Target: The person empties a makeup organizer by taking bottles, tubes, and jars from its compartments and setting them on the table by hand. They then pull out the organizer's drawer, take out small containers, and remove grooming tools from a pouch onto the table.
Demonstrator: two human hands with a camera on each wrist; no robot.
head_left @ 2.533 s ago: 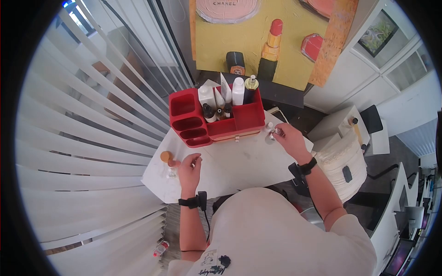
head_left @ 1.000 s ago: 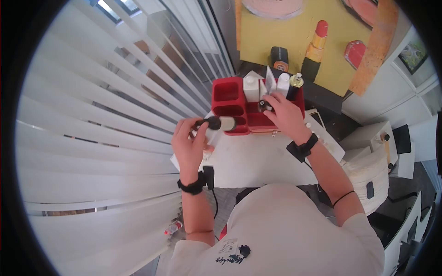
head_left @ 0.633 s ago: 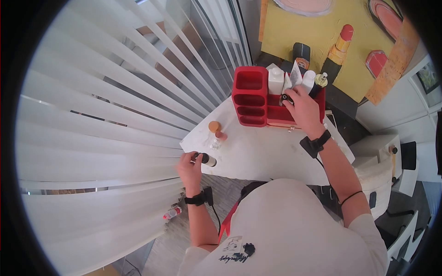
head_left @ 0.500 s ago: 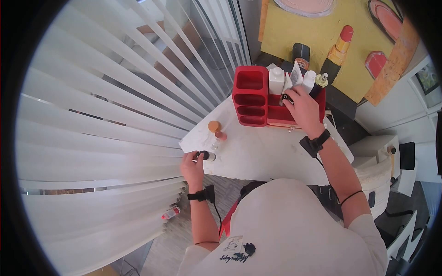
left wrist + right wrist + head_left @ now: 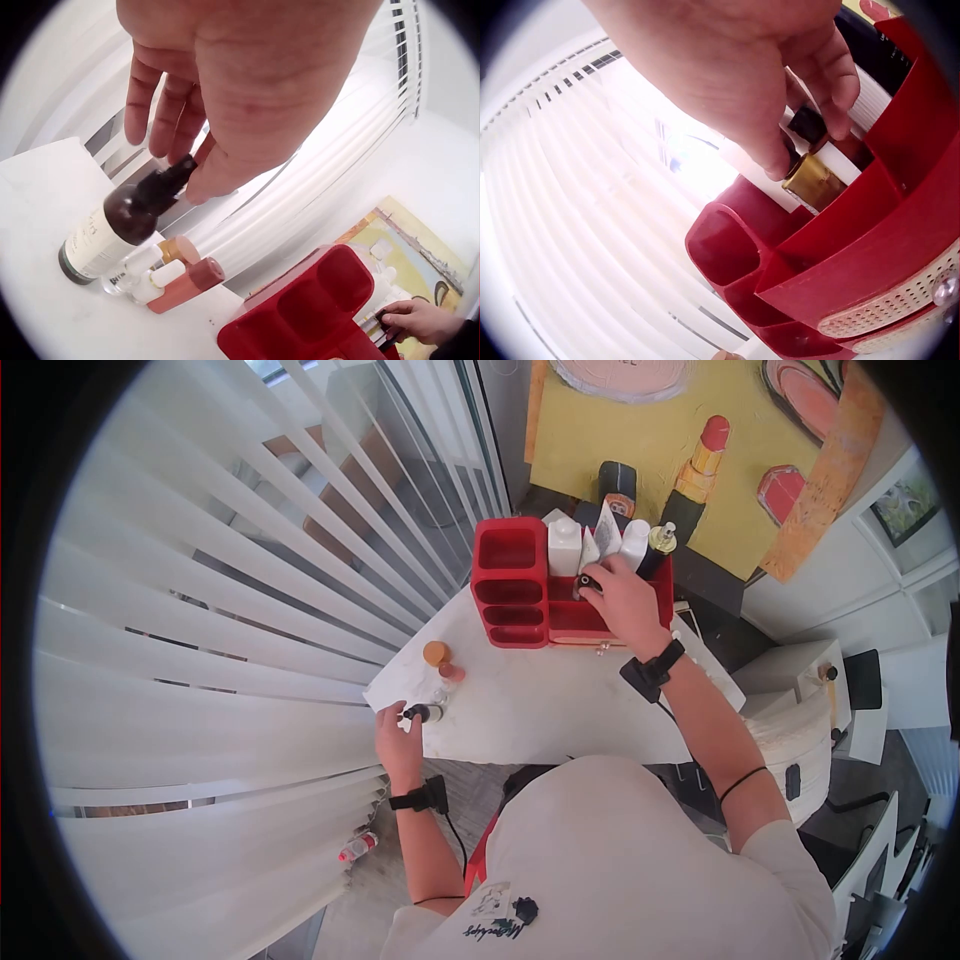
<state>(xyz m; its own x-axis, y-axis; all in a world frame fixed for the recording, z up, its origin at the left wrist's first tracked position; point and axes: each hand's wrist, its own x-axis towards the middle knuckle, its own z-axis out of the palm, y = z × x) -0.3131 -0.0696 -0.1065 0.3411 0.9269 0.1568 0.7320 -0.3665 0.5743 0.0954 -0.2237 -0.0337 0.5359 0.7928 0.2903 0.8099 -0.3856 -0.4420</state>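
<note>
A: What is the left hand (image 5: 398, 732) doing?

B: It is pinching the black dropper cap of a brown glass bottle (image 5: 112, 228) between thumb and fingertips. The bottle is standing on the white table (image 5: 540, 700), leaning slightly, at the table's 9 o'clock edge next to the window blinds (image 5: 180, 610).

A: Is anything sitting near that bottle?

B: Yes. Just beside it, toward 1 o'clock in the head view, a small cluster is standing: a clear vial with a white cap (image 5: 139, 264), a pink tube (image 5: 187, 281) lying on its side, and a round gold cap (image 5: 435, 653).

A: And the right hand (image 5: 620, 598)?

B: It is reaching into the red organizer (image 5: 508, 600) at the table's 12 o'clock edge. Its fingers are curling around the black cap of a small bottle (image 5: 808, 124) standing in a rear compartment. A gold-collared bottle (image 5: 810, 180) is touching the thumb just below it.

A: What else is standing in the organizer?

B: White bottles and tubes (image 5: 563, 548) are filling the back row. The left compartments are facing upward, well apart from the hand.
</note>
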